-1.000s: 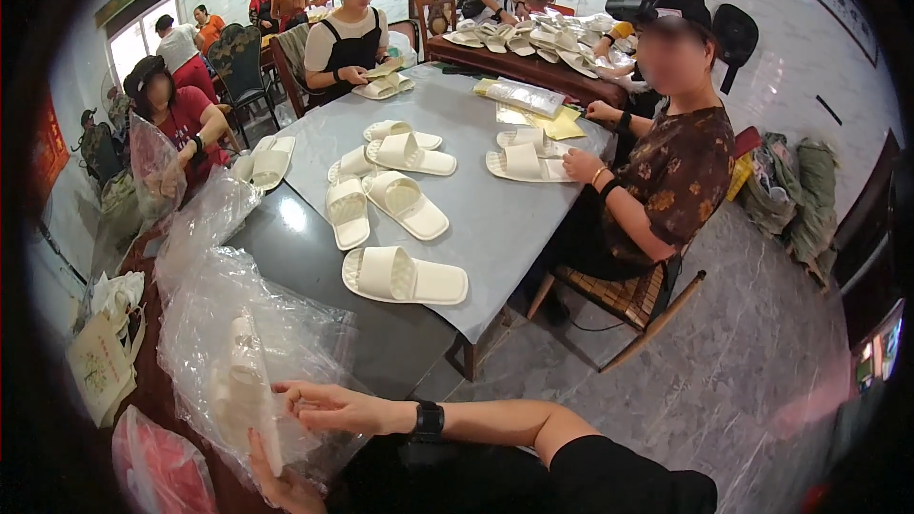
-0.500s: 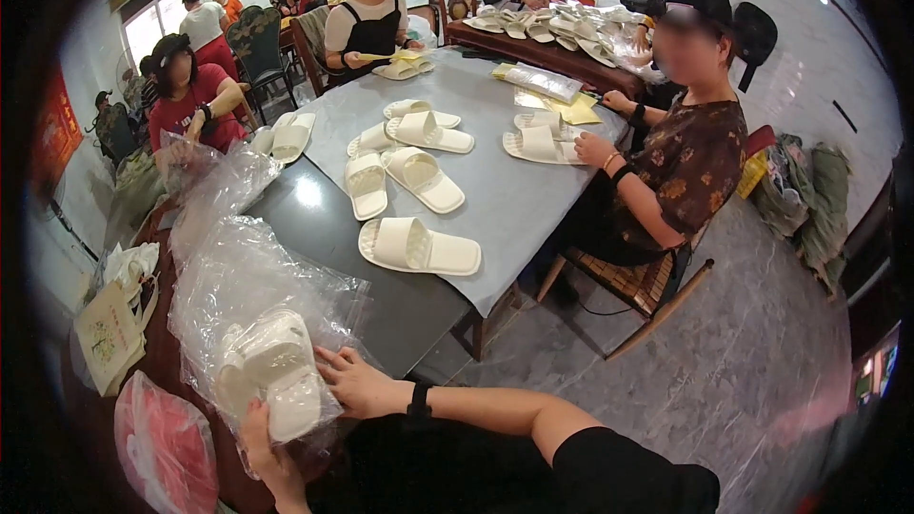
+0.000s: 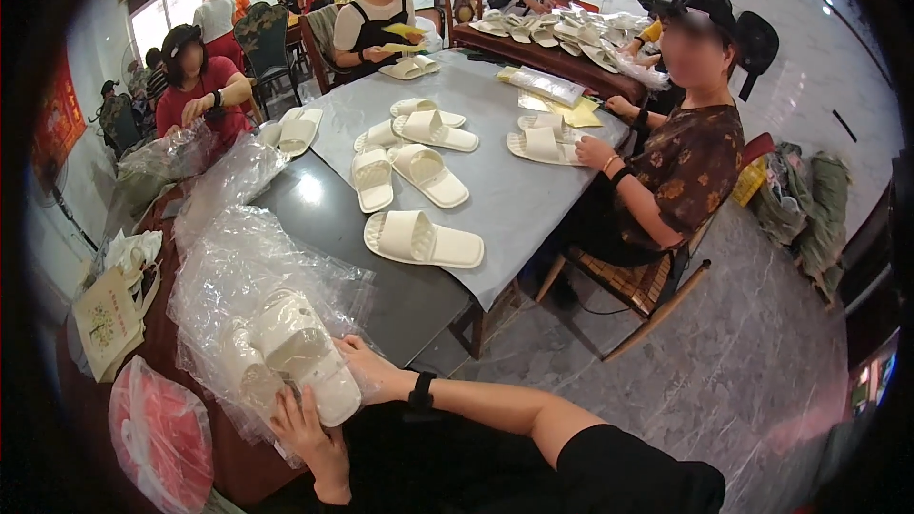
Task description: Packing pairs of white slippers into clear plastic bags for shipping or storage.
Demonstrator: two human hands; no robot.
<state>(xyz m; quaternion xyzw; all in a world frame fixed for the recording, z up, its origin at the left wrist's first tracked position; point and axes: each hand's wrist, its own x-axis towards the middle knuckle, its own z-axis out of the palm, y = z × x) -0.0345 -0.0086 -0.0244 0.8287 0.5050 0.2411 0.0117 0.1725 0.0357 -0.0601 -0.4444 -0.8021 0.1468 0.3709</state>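
- Compared with 0.5 s ago, the bagged pair of slippers point(image 3: 290, 362) sits lower and nearer the body, at the table's near edge.
- The left hand point(image 3: 309, 433) now grips the bag's lower end from beneath, fingers curled around it.
- The right hand point(image 3: 371, 371) lies flat against the pair's right side, pressing the film.
- The slippers are cream, smooth foam with ribbed straps; the clear plastic bags point(image 3: 248, 257) around them are crinkled and glossy.
- 1 loose slipper point(image 3: 424, 240) lies on the grey table point(image 3: 495, 200) beyond.
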